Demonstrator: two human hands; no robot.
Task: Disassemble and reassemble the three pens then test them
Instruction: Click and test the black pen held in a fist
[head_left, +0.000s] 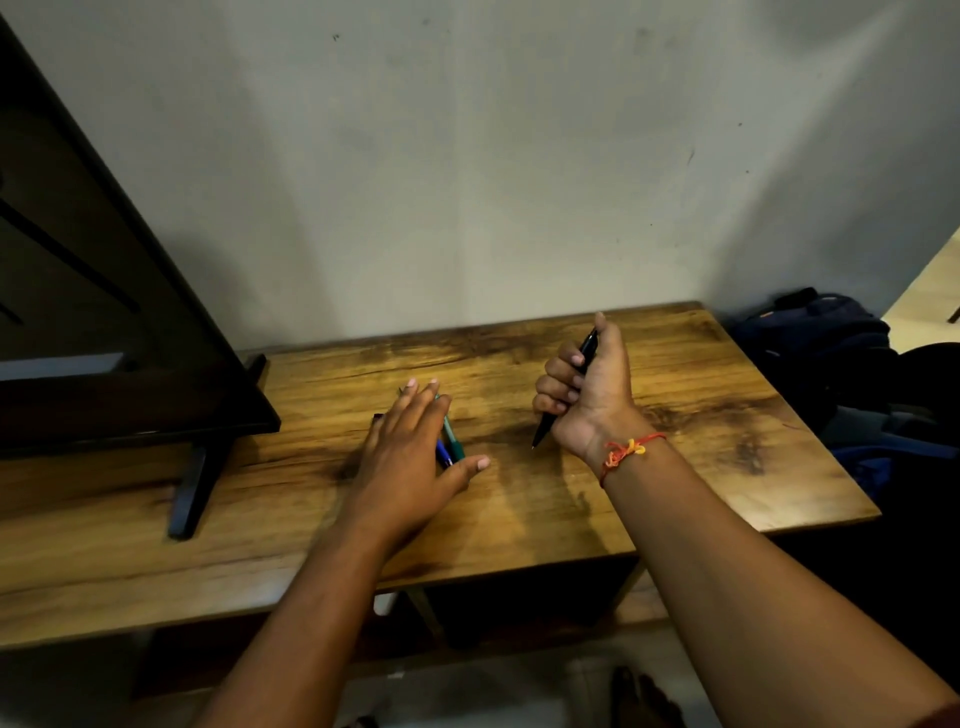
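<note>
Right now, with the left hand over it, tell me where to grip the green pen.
Probably pinch the green pen at its near barrel end, coming from the right: it lies flat on the table, the blue pen hugs its left side, and the left hand covers the rest.

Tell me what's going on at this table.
A person is working with pens at a wooden table. The right hand grips a black pen in a fist, tip pointing down just above the tabletop. The left hand is spread flat over a green pen and a blue pen lying side by side on the table.
</note>
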